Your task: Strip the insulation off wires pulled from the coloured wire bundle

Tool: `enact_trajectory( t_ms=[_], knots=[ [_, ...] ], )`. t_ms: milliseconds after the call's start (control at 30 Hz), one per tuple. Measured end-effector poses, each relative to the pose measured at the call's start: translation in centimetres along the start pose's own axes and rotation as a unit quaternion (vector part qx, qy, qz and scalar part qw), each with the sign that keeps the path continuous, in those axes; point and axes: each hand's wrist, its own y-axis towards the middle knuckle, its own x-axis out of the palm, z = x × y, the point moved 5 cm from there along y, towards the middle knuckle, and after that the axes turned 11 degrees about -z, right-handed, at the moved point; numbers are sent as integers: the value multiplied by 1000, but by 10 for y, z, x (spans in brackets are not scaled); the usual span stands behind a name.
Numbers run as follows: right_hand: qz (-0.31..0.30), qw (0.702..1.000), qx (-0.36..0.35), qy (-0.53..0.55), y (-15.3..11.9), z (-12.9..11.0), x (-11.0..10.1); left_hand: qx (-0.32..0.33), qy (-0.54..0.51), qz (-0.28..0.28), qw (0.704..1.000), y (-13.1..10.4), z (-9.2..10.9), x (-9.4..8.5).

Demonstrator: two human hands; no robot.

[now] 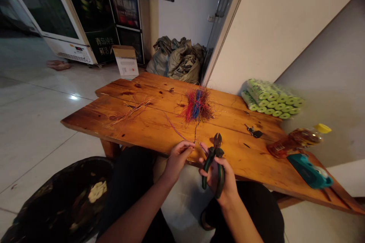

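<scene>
My left hand [179, 157] is closed in a pinch at the table's front edge, thumb against forefinger, on the end of a thin wire. A purple wire [174, 127] and a dark dotted strand [195, 133] both run to these fingertips; which one is gripped is hard to tell. My right hand [224, 180] holds diagonal cutters [217, 141] with dark green handles, jaws pointing up and away. Its forefinger reaches toward the left fingertips. Beyond the hands lies a bundle of red, blue and brown wires [197, 104].
Loose wires [134, 111] lie on the wooden table [159, 98], left of the bundle. Rightward are keys [253, 132], a yellow-capped bottle [296, 141], a teal tape dispenser [308, 171] and green-wrapped rolls [272, 98]. A black-lined bin [54, 190] stands at lower left.
</scene>
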Motion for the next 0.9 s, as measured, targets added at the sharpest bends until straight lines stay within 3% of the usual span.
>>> enact_trajectory(
  t_ms=[167,433,733,900],
  knots=[
    [7,999,0,42,12,3,-1,-3,-20,2,1000,-1,-3,-1],
    [25,997,-13,67,18,-5,-7,-24,-40,-51,998,-4,1,10],
    [10,999,-37,31,16,-9,-7,2,-19,-7,1000,-4,3,1],
    [-3,998,-55,39,20,-9,-2,-16,8,-52,998,-5,0,7]
  ],
)
